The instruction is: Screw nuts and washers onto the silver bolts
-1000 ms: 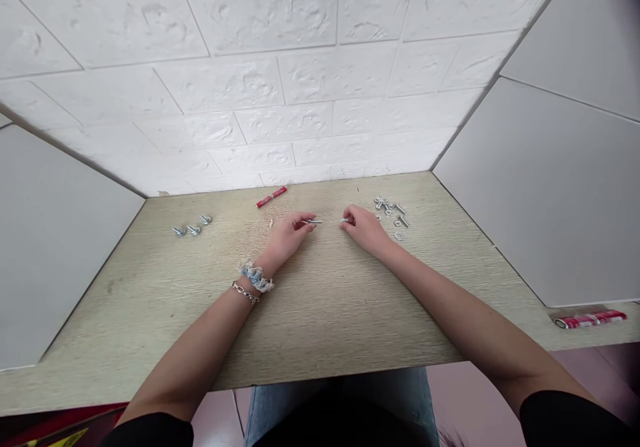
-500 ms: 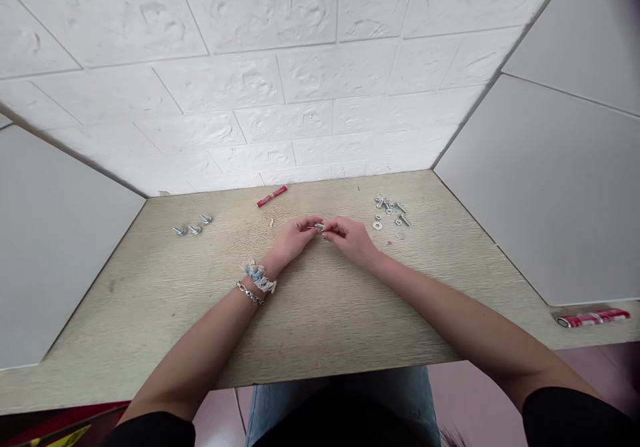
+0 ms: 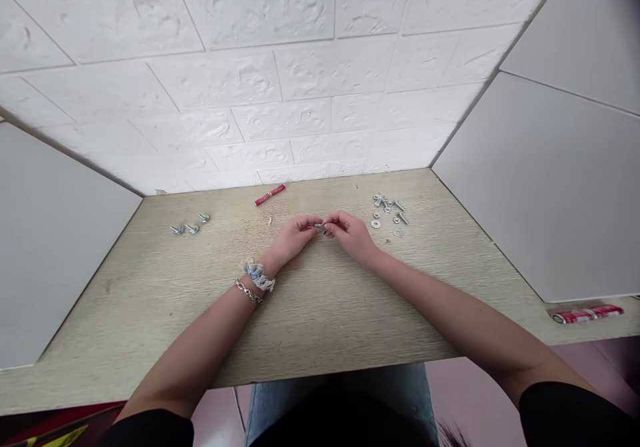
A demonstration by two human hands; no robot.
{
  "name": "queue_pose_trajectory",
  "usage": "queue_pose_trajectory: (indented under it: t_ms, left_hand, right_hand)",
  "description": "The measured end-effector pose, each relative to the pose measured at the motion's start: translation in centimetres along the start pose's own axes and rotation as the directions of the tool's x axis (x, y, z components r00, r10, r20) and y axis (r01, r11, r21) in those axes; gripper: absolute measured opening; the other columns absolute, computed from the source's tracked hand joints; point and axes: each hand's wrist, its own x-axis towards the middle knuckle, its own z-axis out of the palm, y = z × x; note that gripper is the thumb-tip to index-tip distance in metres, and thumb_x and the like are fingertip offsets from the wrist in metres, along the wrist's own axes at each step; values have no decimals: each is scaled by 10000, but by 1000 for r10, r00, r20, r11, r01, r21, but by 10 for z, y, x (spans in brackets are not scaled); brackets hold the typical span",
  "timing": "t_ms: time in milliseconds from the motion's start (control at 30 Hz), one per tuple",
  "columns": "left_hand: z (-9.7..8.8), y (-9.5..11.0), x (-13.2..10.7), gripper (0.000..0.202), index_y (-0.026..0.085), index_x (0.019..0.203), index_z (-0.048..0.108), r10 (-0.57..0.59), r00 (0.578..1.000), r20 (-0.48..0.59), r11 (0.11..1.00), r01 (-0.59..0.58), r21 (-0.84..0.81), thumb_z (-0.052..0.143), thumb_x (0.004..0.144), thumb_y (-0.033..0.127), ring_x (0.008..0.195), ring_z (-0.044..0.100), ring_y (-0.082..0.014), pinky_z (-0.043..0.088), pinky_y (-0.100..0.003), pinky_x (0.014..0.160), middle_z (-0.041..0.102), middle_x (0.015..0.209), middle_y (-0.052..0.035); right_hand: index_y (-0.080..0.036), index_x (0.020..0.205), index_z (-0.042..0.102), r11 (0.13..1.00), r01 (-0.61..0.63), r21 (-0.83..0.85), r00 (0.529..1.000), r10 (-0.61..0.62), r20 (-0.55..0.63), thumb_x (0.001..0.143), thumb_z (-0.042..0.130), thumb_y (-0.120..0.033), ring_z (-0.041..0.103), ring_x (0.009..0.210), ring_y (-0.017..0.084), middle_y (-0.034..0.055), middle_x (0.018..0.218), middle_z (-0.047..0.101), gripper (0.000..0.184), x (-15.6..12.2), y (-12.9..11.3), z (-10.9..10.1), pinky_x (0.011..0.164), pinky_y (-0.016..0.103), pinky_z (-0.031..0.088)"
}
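Observation:
Over the middle of the table, my left hand (image 3: pixel 296 237) pinches a small silver bolt (image 3: pixel 319 225) between thumb and fingers. My right hand (image 3: pixel 350 235) meets it from the other side, its thumb and forefinger closed on the bolt's other end. Fingertips hide most of the bolt, so I cannot tell whether a nut or washer is on it. To the right lie loose bolts and nuts (image 3: pixel 384 203) in a small cluster, with a flat washer (image 3: pixel 375 224) and a thinner washer (image 3: pixel 398 233). Several bolts with washers on them (image 3: pixel 192 229) stand at the left.
A red tube-shaped battery pair (image 3: pixel 270 195) lies near the white brick-patterned wall (image 3: pixel 305 80). Another red pair (image 3: pixel 588 313) is at the table's right front edge. Grey panels (image 3: pixel 555 187) flank the wooden table (image 3: pixel 320 320) on both sides.
The fingers of my right hand have shifted slightly around the end of the bolt. Both hands stay in the same place, and the view has moved a little.

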Motion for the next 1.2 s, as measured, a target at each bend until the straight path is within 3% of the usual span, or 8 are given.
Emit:
queue_pose_trajectory:
  t_ms: [200, 600, 1000, 1200]
  left_hand:
    - [1, 1, -1, 214, 206, 943, 712, 22, 1000, 9, 1000, -22, 15, 587, 788, 285, 932, 635, -174, 452, -303, 889, 717, 961, -23]
    - [3, 9, -4, 331, 153, 971, 680, -21, 993, 113, 969, 48, -242, 687, 718, 366, 929, 646, -170, 479, -311, 899, 703, 998, -68]
    - [-1, 17, -8, 255, 185, 976, 702, 14, 996, 92, 990, -1, -141, 567, 791, 296, 991, 620, -183, 438, -311, 943, 707, 1007, -26]
    - [2, 10, -5, 366, 166, 1027, 676, -18, 993, 119, 984, 38, -173, 682, 729, 379, 1007, 628, -210, 464, -337, 927, 695, 1063, -62]
  right_hand:
    - [-183, 799, 587, 997, -32, 65, 999, 33, -1, 758, 554, -306, 590, 646, 114, -9, 681, 617, 134, 2, 0, -1, 677, 278, 508]
    - [-184, 807, 600, 988, -67, 138, 998, 64, 30, 760, 554, -316, 616, 714, 123, 9, 757, 644, 148, 2, 5, 0, 709, 292, 546]
    - [-184, 834, 594, 994, -29, 104, 999, 27, 21, 766, 570, -311, 614, 706, 125, 9, 769, 644, 146, 2, 7, 0, 710, 299, 523]
    - [-185, 850, 594, 998, -5, 65, 1000, 5, 11, 761, 567, -291, 628, 775, 135, 19, 827, 654, 141, 1, 7, 1, 748, 301, 516]
